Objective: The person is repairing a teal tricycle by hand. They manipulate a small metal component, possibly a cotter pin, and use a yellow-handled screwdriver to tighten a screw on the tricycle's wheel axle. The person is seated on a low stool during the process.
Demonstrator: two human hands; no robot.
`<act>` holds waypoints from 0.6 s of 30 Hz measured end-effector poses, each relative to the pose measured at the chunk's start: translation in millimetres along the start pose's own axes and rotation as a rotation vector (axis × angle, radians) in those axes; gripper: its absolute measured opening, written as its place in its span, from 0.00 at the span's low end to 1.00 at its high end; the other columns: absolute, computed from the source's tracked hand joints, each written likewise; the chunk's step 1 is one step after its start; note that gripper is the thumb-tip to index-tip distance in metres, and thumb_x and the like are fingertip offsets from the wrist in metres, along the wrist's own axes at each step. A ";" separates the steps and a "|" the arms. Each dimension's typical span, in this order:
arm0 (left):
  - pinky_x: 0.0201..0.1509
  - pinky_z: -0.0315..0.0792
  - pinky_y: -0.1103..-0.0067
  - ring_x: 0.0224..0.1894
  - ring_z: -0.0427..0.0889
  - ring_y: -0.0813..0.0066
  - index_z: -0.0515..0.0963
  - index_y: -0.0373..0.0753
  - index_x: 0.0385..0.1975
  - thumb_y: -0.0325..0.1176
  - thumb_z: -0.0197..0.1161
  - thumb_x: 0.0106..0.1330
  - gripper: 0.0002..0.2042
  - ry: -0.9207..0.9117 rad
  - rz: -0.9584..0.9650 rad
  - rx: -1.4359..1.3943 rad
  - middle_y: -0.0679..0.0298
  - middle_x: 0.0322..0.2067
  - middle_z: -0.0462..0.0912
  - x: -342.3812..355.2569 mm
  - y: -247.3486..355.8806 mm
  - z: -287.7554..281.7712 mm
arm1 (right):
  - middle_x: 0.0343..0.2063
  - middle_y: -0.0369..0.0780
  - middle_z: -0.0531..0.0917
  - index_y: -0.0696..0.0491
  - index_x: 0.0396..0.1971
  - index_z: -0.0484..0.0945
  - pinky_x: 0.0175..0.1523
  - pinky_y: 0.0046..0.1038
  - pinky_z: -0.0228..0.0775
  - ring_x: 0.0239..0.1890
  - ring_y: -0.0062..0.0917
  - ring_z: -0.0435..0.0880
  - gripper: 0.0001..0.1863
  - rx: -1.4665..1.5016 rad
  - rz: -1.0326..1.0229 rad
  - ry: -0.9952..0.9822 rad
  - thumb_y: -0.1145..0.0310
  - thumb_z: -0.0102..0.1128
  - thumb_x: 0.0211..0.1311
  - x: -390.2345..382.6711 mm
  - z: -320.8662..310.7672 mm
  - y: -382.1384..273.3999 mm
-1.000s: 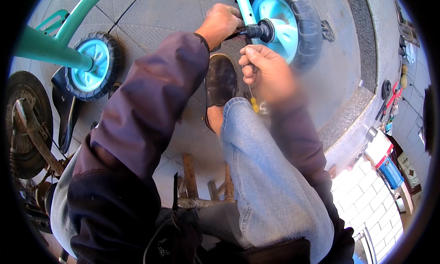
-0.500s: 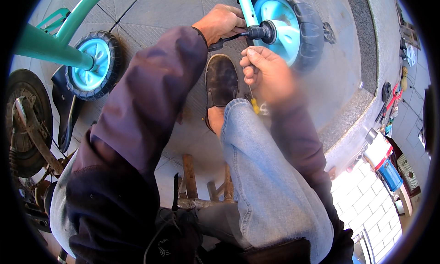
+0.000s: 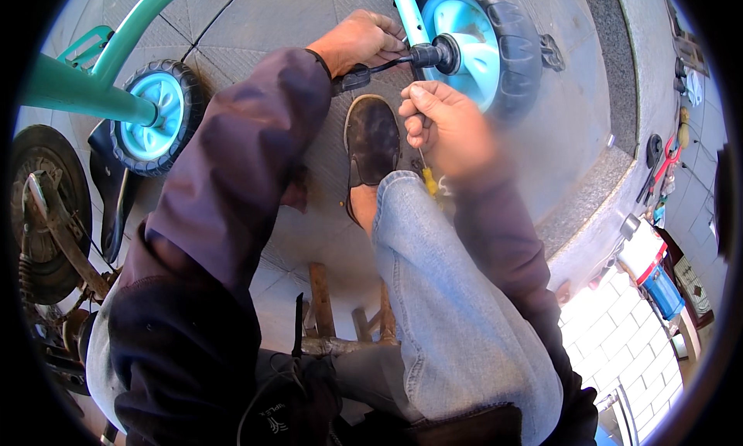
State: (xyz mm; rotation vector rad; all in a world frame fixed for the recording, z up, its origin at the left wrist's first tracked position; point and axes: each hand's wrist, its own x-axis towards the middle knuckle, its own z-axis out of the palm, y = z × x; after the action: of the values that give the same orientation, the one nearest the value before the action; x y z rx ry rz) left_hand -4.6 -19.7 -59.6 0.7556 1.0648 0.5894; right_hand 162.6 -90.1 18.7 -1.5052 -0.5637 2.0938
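Note:
At the top, a turquoise child's bike wheel (image 3: pixel 476 39) with a black tyre stands beside a light-blue frame tube (image 3: pixel 408 11). From its hub a thin black crank (image 3: pixel 391 63) runs left to a black pedal (image 3: pixel 356 77). My left hand (image 3: pixel 362 40) is closed beside the tube, above the crank; its fingertips pinch something too small to make out. Below the hub my right hand (image 3: pixel 445 125) is closed, its thumb against the fingers. From this fist a thin metal shaft points down to a yellow handle (image 3: pixel 429 182), like a small screwdriver.
My shoe (image 3: pixel 373 140) is on the floor between my hands. At left are another turquoise wheel (image 3: pixel 155 113), a black saddle (image 3: pixel 116 190) and a dark, rusty wheel (image 3: pixel 46 214). Tools, including red-handled pliers (image 3: pixel 667 159), lie along the right. A wooden stool (image 3: pixel 321 299) is below me.
My left hand has shifted slightly left, and the pedal beneath it now shows more. The right hand keeps its closed hold, with little movement. The view has moved a little.

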 end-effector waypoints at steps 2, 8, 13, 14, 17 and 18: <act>0.38 0.80 0.79 0.35 0.84 0.66 0.73 0.25 0.41 0.24 0.54 0.61 0.11 -0.023 0.023 0.004 0.51 0.34 0.81 1.4 -2.9 -0.6 | 0.25 0.37 0.79 0.57 0.35 0.74 0.24 0.19 0.70 0.21 0.16 0.76 0.08 0.000 0.006 0.001 0.67 0.55 0.63 -0.5 -0.2 0.2; 0.39 0.80 0.79 0.34 0.84 0.67 0.73 0.26 0.41 0.25 0.55 0.61 0.11 -0.006 0.030 0.006 0.52 0.34 0.80 2.6 -3.7 -0.7 | 0.25 0.37 0.79 0.57 0.35 0.74 0.24 0.19 0.70 0.21 0.16 0.76 0.08 0.001 0.011 0.003 0.67 0.54 0.63 -0.5 0.1 1.2; 0.38 0.79 0.79 0.34 0.83 0.68 0.73 0.26 0.42 0.25 0.54 0.62 0.12 0.009 0.039 -0.061 0.53 0.35 0.80 5.8 -6.6 1.7 | 0.25 0.37 0.79 0.57 0.35 0.74 0.24 0.20 0.70 0.21 0.16 0.76 0.08 -0.005 0.020 0.000 0.66 0.54 0.63 0.2 -1.1 2.5; 0.39 0.79 0.79 0.35 0.83 0.68 0.72 0.26 0.43 0.25 0.53 0.62 0.12 0.002 0.032 -0.077 0.54 0.36 0.80 8.0 -8.6 1.8 | 0.25 0.37 0.79 0.57 0.35 0.74 0.24 0.20 0.70 0.21 0.16 0.76 0.08 -0.005 0.019 -0.003 0.67 0.54 0.63 0.4 -0.7 2.6; 0.44 0.78 0.76 0.40 0.82 0.67 0.71 0.26 0.45 0.25 0.51 0.64 0.12 -0.058 -0.015 -0.230 0.54 0.40 0.79 11.8 -9.4 1.3 | 0.25 0.37 0.78 0.57 0.34 0.74 0.24 0.20 0.70 0.21 0.16 0.76 0.08 -0.002 0.017 -0.003 0.67 0.54 0.63 0.8 -1.7 3.6; 0.45 0.77 0.75 0.41 0.81 0.67 0.70 0.27 0.46 0.24 0.50 0.64 0.13 -0.083 -0.035 -0.299 0.54 0.41 0.78 12.2 -9.3 0.5 | 0.25 0.37 0.78 0.57 0.34 0.74 0.24 0.20 0.70 0.21 0.16 0.76 0.08 -0.003 0.017 -0.002 0.67 0.54 0.63 1.6 -2.3 4.3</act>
State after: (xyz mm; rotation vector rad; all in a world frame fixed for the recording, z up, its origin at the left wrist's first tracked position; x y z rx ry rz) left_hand 1.1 -16.4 -73.5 0.4944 0.8872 0.6643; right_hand 163.7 -92.4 14.2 -1.5142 -0.5566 2.1088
